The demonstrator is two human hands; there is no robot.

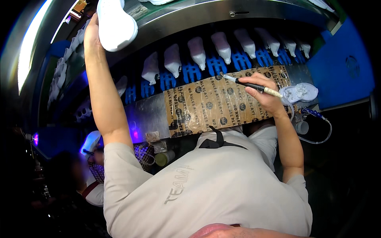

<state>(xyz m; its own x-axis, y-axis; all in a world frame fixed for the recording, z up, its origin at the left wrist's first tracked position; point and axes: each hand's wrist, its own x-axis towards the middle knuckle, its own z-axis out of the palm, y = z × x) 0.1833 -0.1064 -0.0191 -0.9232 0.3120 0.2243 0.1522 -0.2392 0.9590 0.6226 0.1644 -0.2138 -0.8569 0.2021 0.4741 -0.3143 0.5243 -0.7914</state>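
My left hand (92, 33) is stretched far up and left, gripping a white shoe (115, 23) at the upper conveyor shelf (186, 16). My right hand (264, 93) holds a black-handled brush (250, 84) with a pale tip, poised over a brown cardboard sheet (210, 105) covered in tape on the metal bench. A white shoe sole (299, 92) lies just right of that hand.
A row of white shoe lasts (198, 53) on blue holders (216, 65) runs along the belt behind the cardboard. A small cup (301, 127) and a clear hose (317, 139) sit at right. Another person (93, 158) works at lower left under violet light.
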